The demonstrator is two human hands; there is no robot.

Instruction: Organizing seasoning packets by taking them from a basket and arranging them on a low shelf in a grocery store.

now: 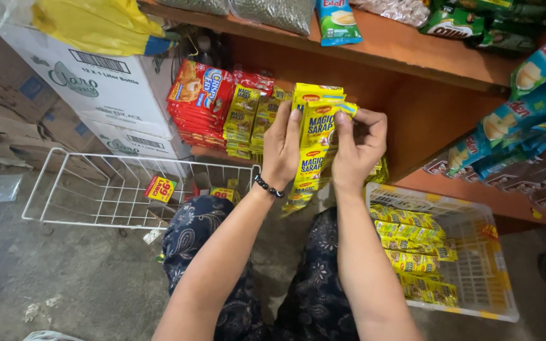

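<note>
We pinch a hanging strip of yellow sachets (316, 151) between our left hand (280, 148) and right hand (356, 150), both closed on it (held high, so its length dangles free) beside the white basket (475, 265).

Both forearms are bare, with no sleeves in view from the bottom centre of the frame up to the hands. The left hand (281, 146) has a bracelet (268, 187) of round, glossy black beads around its wrist. The right hand (356, 148) has nothing on its wrist, and no rings show on either hand. In the lower centre of the frame, the legs are covered by dark navy trousers (314, 297) printed with a pale paisley and floral pattern.
</note>
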